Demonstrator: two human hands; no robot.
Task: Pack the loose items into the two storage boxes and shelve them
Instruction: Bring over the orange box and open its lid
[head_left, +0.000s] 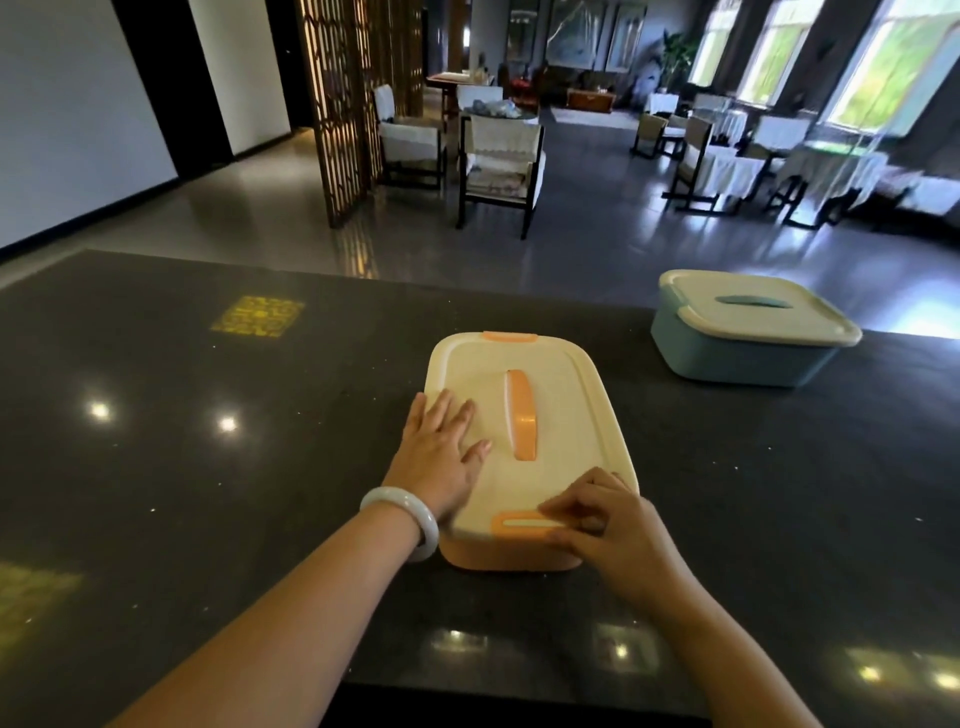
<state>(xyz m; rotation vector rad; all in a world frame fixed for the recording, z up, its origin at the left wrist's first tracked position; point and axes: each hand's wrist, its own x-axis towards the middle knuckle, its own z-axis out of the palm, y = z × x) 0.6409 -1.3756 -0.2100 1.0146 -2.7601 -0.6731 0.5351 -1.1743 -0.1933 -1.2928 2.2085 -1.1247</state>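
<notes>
Head view: latching cream-lidded orange plastic storage box (524, 452) on dark speckled desk (208, 467).
Left hand (441, 447) flat, open on lid; right hand (597, 519) fingers (558, 506) curled on near orange clip (522, 525). Probably rigid, light, smooth; best carried by top handle (521, 414).

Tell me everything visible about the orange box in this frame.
The orange box looks like smooth plastic: an orange base under a cream lid with rounded corners. The lid carries an orange handle along its middle and an orange clip at both the far end and the near end. It sits flat, lid on, on the dark speckled counter. The left hand lies palm down on the lid's left side; the right hand has its fingers at the near clip.
</notes>
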